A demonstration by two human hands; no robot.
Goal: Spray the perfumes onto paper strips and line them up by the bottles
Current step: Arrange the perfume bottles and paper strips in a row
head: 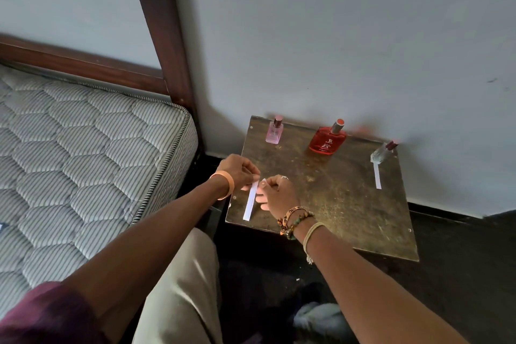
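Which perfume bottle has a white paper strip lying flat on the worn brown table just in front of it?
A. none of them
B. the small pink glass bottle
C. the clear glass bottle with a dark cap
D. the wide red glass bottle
C: one white paper strip lies in front of the clear glass bottle; the second strip is pinched by the left hand and right hand.

The scene is covered by one wide-angle view, taken from a camera worn on the head. A square table of worn dark-brown wood [337, 204] is looked down on steeply from close by, from its near side. A pale grey wall [335, 36] is faced beyond the table, and a grey quilted mattress [69, 162] is caught left of it.
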